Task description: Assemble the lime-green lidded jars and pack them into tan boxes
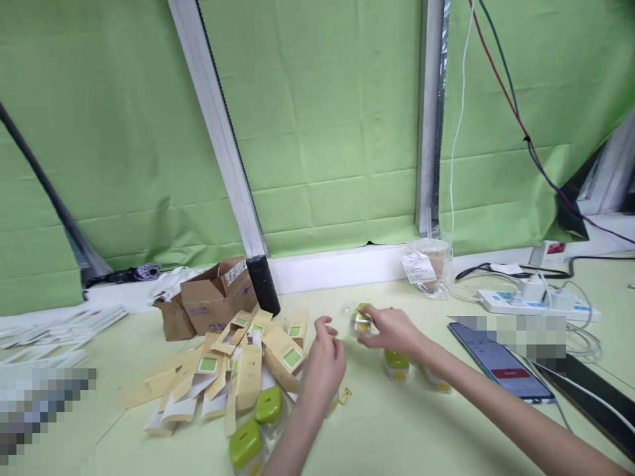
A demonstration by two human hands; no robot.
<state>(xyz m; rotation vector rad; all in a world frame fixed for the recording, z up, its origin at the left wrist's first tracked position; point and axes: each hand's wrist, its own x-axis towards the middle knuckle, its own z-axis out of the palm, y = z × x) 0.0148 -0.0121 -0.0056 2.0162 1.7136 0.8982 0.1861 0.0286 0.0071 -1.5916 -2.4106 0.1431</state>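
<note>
Green cloth (pixel 337 119) across the background, hung behind pale uprights. In front, pale table (pixel 397 430). Left on it, heap of tan cartons (pixel 248 377), several with flaps open, by a brown cardboard box (pixel 208 297). Right side: white power strip (pixel 496 301) with adapters plugged in; nearer, phone (pixel 501 363) lying face up.

Right hand (pixel 394 330): reached in from lower right, forearm slanting up and across, wrist low over the table. Left hand (pixel 325 363): raised at right edge of the heap, forearm steep, slightly blurred.

Green cases: two at near left (pixel 247 446), one (pixel 397 362) just below right wrist, another partly hidden by right forearm. Held case (pixel 362 324) in right hand, well right of the heap, toward the far middle of the table; cannot tell whether touching the tabletop. Judged light, stiff, rounded plastic, not very fragile; glossy surface and clear wrap probably slippery. Best taken by opposite side walls, not by loose wrap. Calls for a moderate, even squeeze.

Right fingers: closed in a pinch, thumb opposed across the held case. Left fingers: loosely curled, partly open, nothing seen in grip. Smallest: yellow loop (pixel 346 396) just beside left wrist.
</note>
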